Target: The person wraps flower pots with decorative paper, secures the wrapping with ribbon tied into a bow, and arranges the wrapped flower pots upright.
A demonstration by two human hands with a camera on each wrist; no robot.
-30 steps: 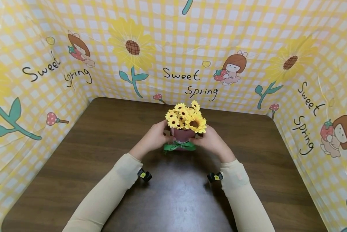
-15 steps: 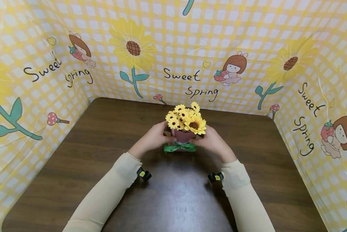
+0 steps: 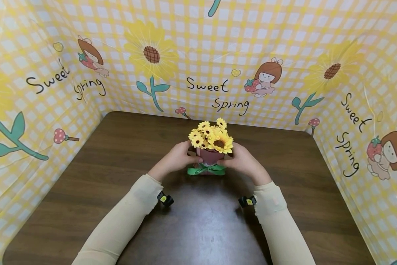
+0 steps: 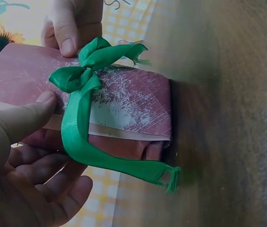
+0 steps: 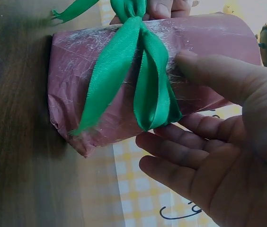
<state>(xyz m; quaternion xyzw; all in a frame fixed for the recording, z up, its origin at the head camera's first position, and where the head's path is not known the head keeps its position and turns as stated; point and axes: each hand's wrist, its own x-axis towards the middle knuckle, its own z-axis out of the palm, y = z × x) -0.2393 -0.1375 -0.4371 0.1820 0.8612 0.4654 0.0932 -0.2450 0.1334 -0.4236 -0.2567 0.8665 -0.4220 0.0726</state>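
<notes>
A flower pot (image 3: 210, 156) wrapped in scuffed dusky-pink paper stands on the table near its back edge. Yellow flowers (image 3: 220, 142), one a larger sunflower, fill its top. Round its lower part a green ribbon (image 4: 79, 127) is tied in a bow with frayed ends. My left hand (image 3: 176, 158) grips the pot's left side, thumb in front and fingers behind. From the right, my right hand (image 3: 246, 162) holds it the same way, its thumb (image 5: 209, 73) just beside the bow. Some fingers are partly hidden behind the pot in both wrist views.
The dark brown wooden table (image 3: 205, 228) has a glossy patch in front of the pot. Yellow checked cloth (image 3: 205, 44) with printed sunflowers and lettering hangs along its back and sides. A small black strap device (image 3: 165, 199) sits at each wrist.
The flower heads have shifted slightly left and down, the pot turning or tipping a little between my hands. Both hands keep their hold in almost the same place.
</notes>
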